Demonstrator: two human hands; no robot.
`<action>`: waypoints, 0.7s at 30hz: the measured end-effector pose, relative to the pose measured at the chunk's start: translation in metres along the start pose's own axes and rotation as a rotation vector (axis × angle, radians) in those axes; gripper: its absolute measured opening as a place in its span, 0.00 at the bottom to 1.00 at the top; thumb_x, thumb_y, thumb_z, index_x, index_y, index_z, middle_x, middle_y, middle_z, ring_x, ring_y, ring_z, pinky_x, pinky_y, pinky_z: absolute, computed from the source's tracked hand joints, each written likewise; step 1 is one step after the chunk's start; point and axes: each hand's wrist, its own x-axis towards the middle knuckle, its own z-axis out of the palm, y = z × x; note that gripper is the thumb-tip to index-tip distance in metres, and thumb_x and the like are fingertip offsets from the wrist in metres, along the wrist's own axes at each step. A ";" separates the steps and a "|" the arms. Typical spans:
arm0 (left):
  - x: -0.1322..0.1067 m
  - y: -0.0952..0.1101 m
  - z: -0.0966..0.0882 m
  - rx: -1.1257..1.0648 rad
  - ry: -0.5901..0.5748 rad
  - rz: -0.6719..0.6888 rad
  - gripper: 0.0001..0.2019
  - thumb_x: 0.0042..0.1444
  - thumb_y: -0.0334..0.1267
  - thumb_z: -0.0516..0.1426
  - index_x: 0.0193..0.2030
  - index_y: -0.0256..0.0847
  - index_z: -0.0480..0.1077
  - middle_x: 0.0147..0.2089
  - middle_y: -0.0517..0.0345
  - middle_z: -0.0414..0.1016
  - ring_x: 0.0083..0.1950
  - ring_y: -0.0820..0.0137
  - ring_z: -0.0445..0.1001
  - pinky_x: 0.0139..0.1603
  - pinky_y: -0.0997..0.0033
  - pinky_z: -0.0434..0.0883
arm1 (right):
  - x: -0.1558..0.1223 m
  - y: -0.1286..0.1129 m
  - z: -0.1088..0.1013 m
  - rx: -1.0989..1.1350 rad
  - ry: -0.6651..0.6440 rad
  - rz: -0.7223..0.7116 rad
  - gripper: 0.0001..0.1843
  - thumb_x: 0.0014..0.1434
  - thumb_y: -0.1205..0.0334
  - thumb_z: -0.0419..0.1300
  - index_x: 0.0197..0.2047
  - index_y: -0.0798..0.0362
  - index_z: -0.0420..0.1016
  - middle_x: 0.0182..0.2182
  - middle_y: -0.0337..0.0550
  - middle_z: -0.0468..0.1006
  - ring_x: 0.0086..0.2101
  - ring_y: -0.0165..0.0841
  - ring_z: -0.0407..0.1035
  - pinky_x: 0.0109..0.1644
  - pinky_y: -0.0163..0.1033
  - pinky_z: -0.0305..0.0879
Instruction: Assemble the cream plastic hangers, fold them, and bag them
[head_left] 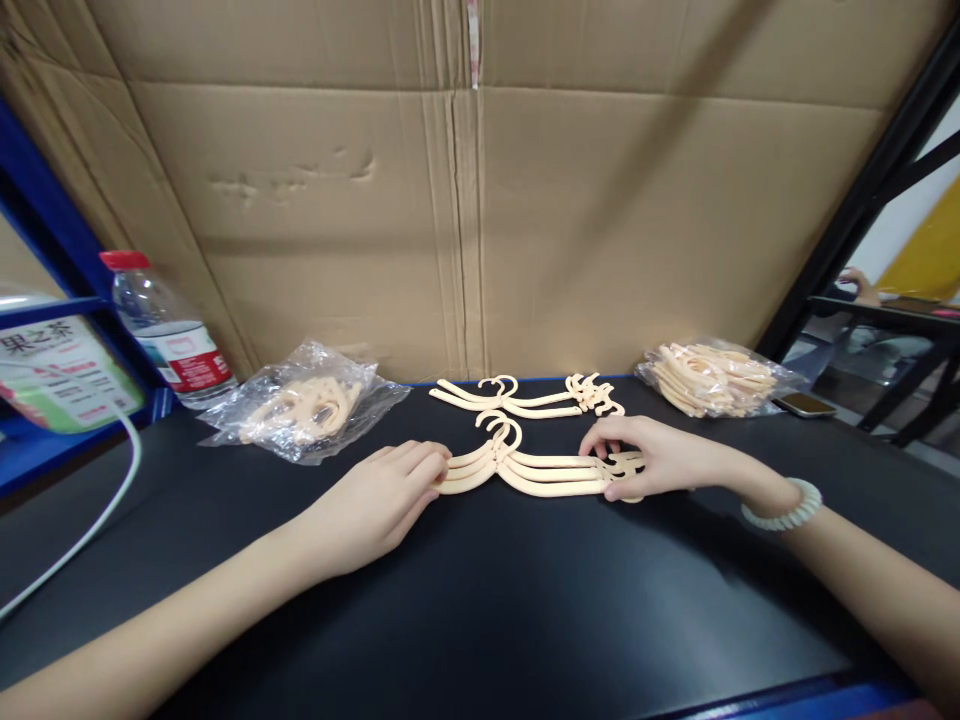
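Several cream hangers (555, 475) lie close together on the black table, their hooks overlapping at the middle. My left hand (397, 495) is closed around their left ends, which its fingers hide. At the right ends my right hand (652, 460) holds the stack between thumb and fingers, the thumb at the near side. Under that palm, pale cut-out pieces (626, 470) show in part. Behind this stack lie more cream hangers (525, 403), with small notched pieces (596, 392) at their right end.
A clear bag of cream parts (315, 405) lies at left, another bag of cream hangers (712, 378) at right, beside a phone (805, 404). A red-capped bottle (176, 340) stands at far left near a white cable (112, 510). Cardboard (337, 220) rises behind the table.
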 end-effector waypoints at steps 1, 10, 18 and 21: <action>0.000 0.000 0.001 0.004 -0.001 -0.001 0.09 0.65 0.35 0.44 0.38 0.41 0.64 0.45 0.49 0.73 0.44 0.63 0.73 0.44 0.64 0.70 | 0.000 -0.001 0.000 0.001 0.008 -0.002 0.18 0.49 0.56 0.66 0.43 0.53 0.75 0.36 0.43 0.74 0.36 0.35 0.67 0.40 0.38 0.63; -0.001 -0.003 0.014 -0.023 0.037 -0.021 0.09 0.65 0.34 0.46 0.46 0.42 0.65 0.52 0.50 0.72 0.51 0.63 0.72 0.50 0.62 0.69 | 0.000 0.006 -0.003 -0.033 0.051 0.002 0.15 0.50 0.58 0.64 0.42 0.55 0.75 0.35 0.43 0.75 0.35 0.34 0.67 0.40 0.37 0.63; -0.002 -0.006 0.018 -0.058 0.054 -0.056 0.10 0.65 0.34 0.47 0.48 0.42 0.65 0.54 0.50 0.72 0.53 0.62 0.71 0.52 0.59 0.69 | 0.002 0.009 -0.002 -0.019 0.067 0.007 0.15 0.52 0.58 0.62 0.42 0.55 0.75 0.34 0.42 0.74 0.34 0.34 0.66 0.39 0.36 0.62; -0.002 -0.007 0.019 -0.080 0.071 -0.055 0.10 0.64 0.34 0.47 0.48 0.42 0.66 0.54 0.50 0.72 0.53 0.62 0.71 0.52 0.59 0.69 | 0.002 0.010 0.000 -0.038 0.075 0.017 0.14 0.52 0.58 0.62 0.42 0.54 0.74 0.34 0.42 0.73 0.34 0.33 0.66 0.39 0.36 0.62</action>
